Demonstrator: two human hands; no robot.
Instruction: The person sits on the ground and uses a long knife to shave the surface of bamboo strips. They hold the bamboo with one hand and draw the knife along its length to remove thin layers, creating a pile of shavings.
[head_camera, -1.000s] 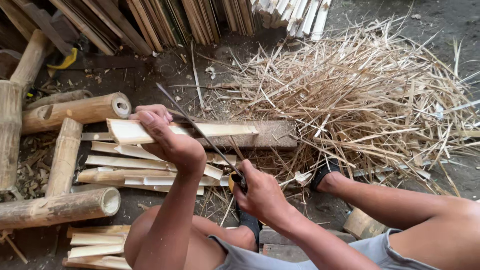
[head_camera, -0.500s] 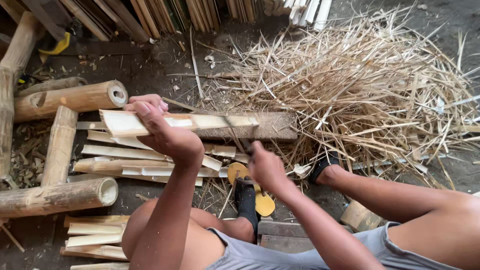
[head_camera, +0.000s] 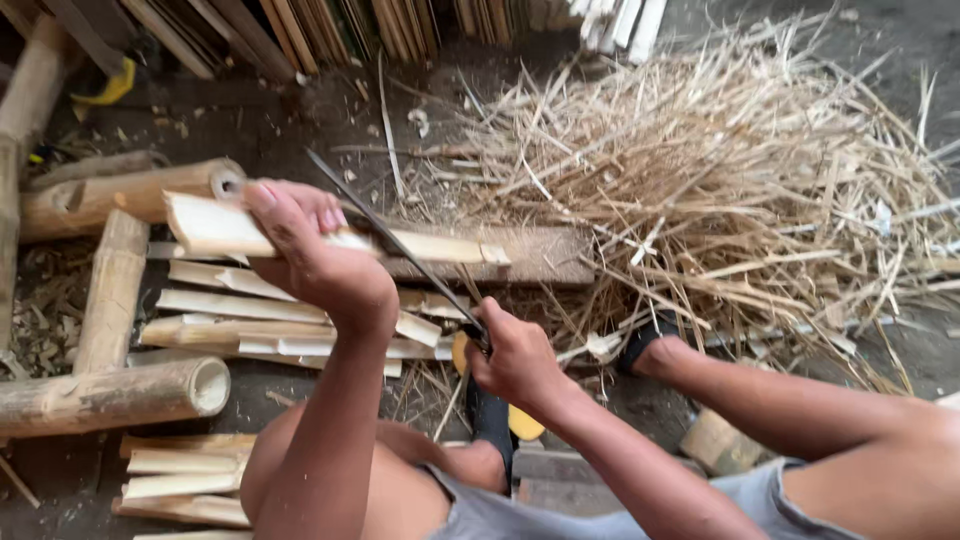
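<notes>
Bamboo slat (head_camera: 225, 228) lies left of centre in the frame, held level in the left hand (head_camera: 315, 262), whose fingers are wrapped tight over its top edge while its far end rests toward the wooden block (head_camera: 530, 256) at centre. The right hand (head_camera: 512, 352), lower centre, is closed firmly round the handle of a long dark blade (head_camera: 390, 238), which slants up and left across the slat, just beside the left thumb. To do this shaving stroke well, I judge the blade should stay at a shallow angle to the slat's face and travel away from the holding fingers, which sit very close to the edge; the slat wants steady bracing against the block so it cannot twist. More split slats (head_camera: 250, 320) are stacked just below the held one, round bamboo poles (head_camera: 110, 395) lie along the left side, and a big heap of pale bamboo shavings (head_camera: 720, 190) fills the upper right, near enough to catch offcuts.
</notes>
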